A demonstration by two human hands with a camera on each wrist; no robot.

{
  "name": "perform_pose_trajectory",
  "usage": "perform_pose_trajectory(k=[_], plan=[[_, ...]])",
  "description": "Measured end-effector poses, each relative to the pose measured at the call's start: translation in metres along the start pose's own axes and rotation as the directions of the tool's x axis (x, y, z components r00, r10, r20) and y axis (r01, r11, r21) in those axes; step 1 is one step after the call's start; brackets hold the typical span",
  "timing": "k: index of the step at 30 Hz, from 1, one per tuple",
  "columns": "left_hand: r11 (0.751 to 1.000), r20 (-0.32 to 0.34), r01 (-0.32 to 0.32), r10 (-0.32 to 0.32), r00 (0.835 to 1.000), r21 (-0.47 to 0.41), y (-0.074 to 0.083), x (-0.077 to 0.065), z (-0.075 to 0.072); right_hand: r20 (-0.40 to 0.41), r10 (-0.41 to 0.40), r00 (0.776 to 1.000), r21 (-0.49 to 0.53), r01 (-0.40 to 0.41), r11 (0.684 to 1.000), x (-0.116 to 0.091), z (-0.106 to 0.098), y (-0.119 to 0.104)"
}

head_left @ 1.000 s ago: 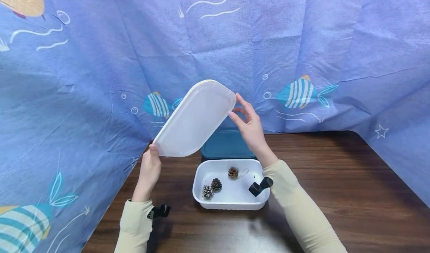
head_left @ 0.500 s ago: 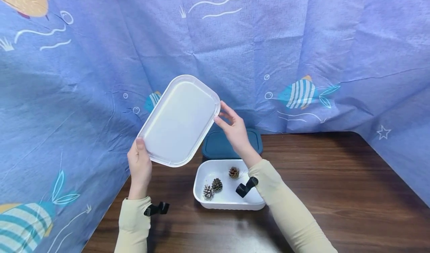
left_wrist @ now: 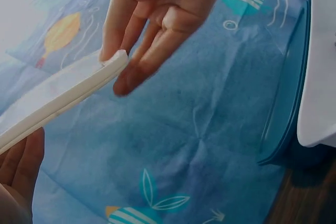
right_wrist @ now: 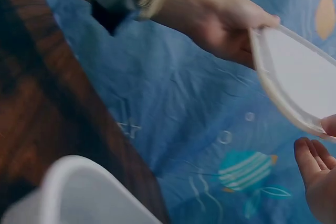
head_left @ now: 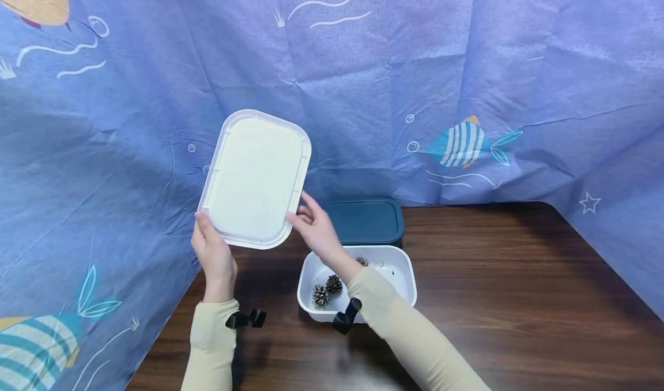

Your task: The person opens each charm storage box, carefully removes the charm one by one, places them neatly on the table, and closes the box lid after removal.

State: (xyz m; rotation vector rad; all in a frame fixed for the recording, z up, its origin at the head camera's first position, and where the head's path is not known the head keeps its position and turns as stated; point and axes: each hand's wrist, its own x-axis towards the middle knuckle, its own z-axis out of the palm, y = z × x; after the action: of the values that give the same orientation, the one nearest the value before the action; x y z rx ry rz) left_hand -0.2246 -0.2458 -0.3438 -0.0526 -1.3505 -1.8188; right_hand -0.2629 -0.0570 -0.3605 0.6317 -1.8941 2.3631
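Observation:
A white rectangular lid (head_left: 256,177) with rounded corners is held up in the air, tilted, its rimmed face toward the head camera. My left hand (head_left: 214,258) grips its lower left corner, thumb on the near face; in the left wrist view its fingers (left_wrist: 26,166) lie behind the lid. At the lid's lower right edge, my right hand (head_left: 319,229) pinches the rim between thumb and fingers. Below stands a white tub (head_left: 402,264) without a cover. Several pine cones lie inside, such as a dark pine cone (head_left: 334,284) and a white-tipped pine cone (head_left: 320,296); my right forearm partly hides them.
Behind the white tub is a dark teal box with a lid (head_left: 365,221). Both stand on a brown wooden table (head_left: 519,287). A blue fish-patterned cloth (head_left: 353,91) hangs along the back and sides.
Both hands have turned the white lid more upright, face toward the head camera. The right hand has moved left and down with it; its forearm now crosses over the tub.

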Motion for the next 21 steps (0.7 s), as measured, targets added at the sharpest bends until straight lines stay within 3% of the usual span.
perform_pose_trajectory(k=[12, 21], plan=[[0.992, -0.025, 0.11, -0.108, 0.994, 0.063, -0.019, 0.012, -0.027, 0.074, 0.171, 0.983, 0.075, -0.176, 0.981, -0.02, 0.04, 0.025], [0.938, -0.072, 0.277, -0.268, 0.961, 0.207, -0.026, 0.02, -0.053, 0.019, 0.231, 0.973, 0.053, -0.232, 0.971, -0.032, 0.062, 0.045]])
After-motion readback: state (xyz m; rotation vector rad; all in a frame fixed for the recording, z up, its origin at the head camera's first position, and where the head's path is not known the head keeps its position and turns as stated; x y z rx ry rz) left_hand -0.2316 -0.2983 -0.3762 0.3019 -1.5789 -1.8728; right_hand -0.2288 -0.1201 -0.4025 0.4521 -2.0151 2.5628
